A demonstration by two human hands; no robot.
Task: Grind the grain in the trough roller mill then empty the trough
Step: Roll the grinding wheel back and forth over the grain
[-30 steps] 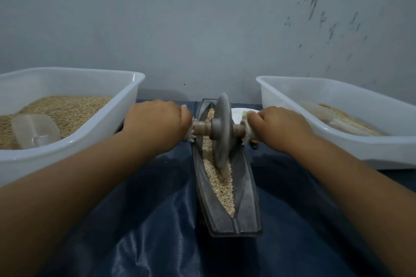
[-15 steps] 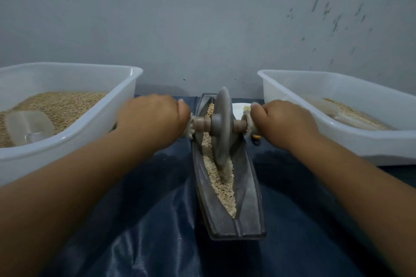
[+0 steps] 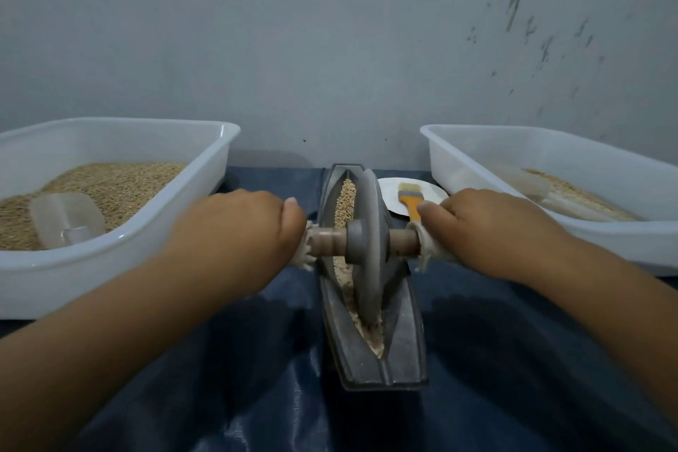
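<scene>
A long, boat-shaped trough (image 3: 403, 349) of dull grey metal is lying lengthwise on a dark blue, slightly glossy plastic sheet (image 3: 220, 396), running away from the viewer toward a pale grey wall (image 3: 330, 29). A thin grey metal wheel (image 3: 368, 249) is standing upright in the trough's narrow groove, with a round wooden axle (image 3: 326, 237) passing through its hub. The left hand (image 3: 234, 231) and the right hand (image 3: 491, 227) are each gripping one end of the axle, fingers curled fully around frayed whitish cloth wrapped on the ends.

Compared with a second ago, the wheel is sitting nearer the viewer in the trough, closer to its middle, and both hands are sitting nearer with it. A white plate (image 3: 389, 194) carrying an orange-handled brush (image 3: 410, 200), mostly hidden behind the right hand before, is now showing beside the trough's far end.

Tan grain (image 3: 346, 194) is lying along the groove, whole-looking kernels beyond the wheel and paler, finer crushed bits at the near tip. A white plastic tub (image 3: 146, 242) on the left is holding a deep bed of tan grain with a clear plastic scoop (image 3: 66, 218) resting on it. A matching white tub (image 3: 623, 242) on the right is holding a thinner layer of pale grain and another clear scoop (image 3: 528, 182), blurred.
</scene>
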